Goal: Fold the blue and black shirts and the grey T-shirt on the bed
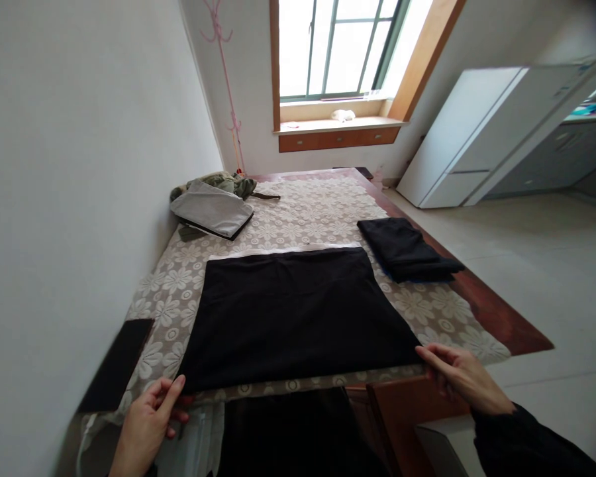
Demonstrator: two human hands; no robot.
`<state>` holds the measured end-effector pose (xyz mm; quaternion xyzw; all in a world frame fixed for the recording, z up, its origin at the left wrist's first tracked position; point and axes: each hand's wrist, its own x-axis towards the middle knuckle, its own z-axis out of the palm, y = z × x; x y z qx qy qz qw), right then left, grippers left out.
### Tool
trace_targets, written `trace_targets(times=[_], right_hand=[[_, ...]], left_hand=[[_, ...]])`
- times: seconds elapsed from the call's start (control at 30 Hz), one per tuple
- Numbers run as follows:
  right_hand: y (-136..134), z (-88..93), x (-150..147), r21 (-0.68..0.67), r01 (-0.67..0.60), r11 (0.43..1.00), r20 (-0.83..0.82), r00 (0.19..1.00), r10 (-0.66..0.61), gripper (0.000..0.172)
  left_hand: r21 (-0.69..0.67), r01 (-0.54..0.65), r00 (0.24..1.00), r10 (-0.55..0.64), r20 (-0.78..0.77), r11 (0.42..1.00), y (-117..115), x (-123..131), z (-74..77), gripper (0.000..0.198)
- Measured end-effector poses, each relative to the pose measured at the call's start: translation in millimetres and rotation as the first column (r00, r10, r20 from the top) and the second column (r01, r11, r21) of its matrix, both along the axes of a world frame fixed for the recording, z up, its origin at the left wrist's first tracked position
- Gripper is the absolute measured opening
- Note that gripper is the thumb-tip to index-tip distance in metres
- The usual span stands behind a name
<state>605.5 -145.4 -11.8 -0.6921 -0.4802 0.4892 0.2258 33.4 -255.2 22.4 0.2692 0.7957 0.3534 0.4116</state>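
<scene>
A black cloth garment [288, 318] lies spread on the flowered lace tablecloth [298, 222], with a white band along its far edge. Its exact kind I cannot make out. My left hand [151, 417] pinches the near left corner between thumb and fingers. At the near right corner, my right hand [457, 371] grips the cloth the same way. The near edge runs fairly straight between both hands, close to the table's front edge.
Folded dark clothes [404, 248] lie at the table's right side. A grey cloth item [213, 209] rests on a green one [223, 180] at the back left. A black flat device [116, 364] with a white cable lies by the left wall. A wooden drawer [407, 404] juts out below.
</scene>
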Motion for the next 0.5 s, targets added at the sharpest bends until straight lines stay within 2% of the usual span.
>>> trace_targets(times=[0.13,0.2,0.3,0.4,0.5], right_hand=[[-7,2.7,10,-0.098,-0.111,0.989,0.034,0.993,0.115,0.062],[-13,2.9,11,-0.110,-0.129,0.986,0.009,0.991,0.130,0.060],[-22,-0.6,10,-0.113,-0.097,0.989,-0.023,0.995,0.095,0.057],[-28,-6.7,8,-0.121,-0.060,0.991,-0.039,0.998,0.056,0.057],[-27,-6.0,8,-0.012,-0.005,1.000,0.028,1.000,0.006,0.056]], left_hand=[[0.013,-0.020,0.999,0.020,-0.024,1.000,-13,-17,2.8,0.067],[0.015,-0.013,0.999,0.014,-0.048,1.000,-19,-28,2.9,0.067],[-0.022,-0.026,0.998,0.024,-0.066,0.999,-27,-36,-0.5,0.069],[-0.055,-0.048,0.998,0.046,-0.053,0.997,-30,-29,-6.1,0.073],[-0.116,-0.003,0.999,-0.001,-0.036,0.993,-27,-19,-10.6,0.075]])
